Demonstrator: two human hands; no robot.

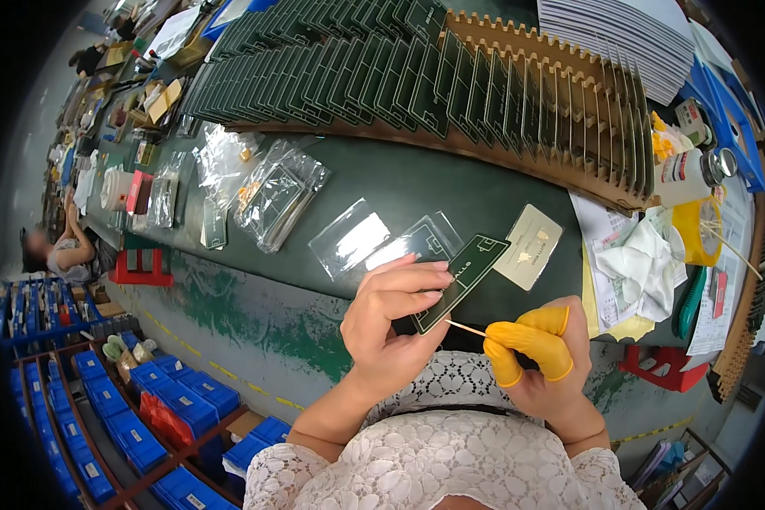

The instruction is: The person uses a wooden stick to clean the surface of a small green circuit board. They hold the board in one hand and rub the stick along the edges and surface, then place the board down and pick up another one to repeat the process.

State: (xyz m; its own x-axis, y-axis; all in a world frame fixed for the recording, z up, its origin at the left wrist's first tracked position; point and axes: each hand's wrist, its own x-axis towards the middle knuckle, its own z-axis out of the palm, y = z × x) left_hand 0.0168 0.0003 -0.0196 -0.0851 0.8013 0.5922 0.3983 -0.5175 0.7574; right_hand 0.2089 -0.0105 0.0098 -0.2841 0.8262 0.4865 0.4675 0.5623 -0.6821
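bright even light, fisheye-bent dark edges

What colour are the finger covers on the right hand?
Yellow finger covers on the right hand, clearest in the head view.

White lace top, yellow finger cots

At frame centre my left hand holds a circuit board, my right hand just right of it with a thin stick. Plastic bags lie upper left on the tabletop, the slotted rack behind them.
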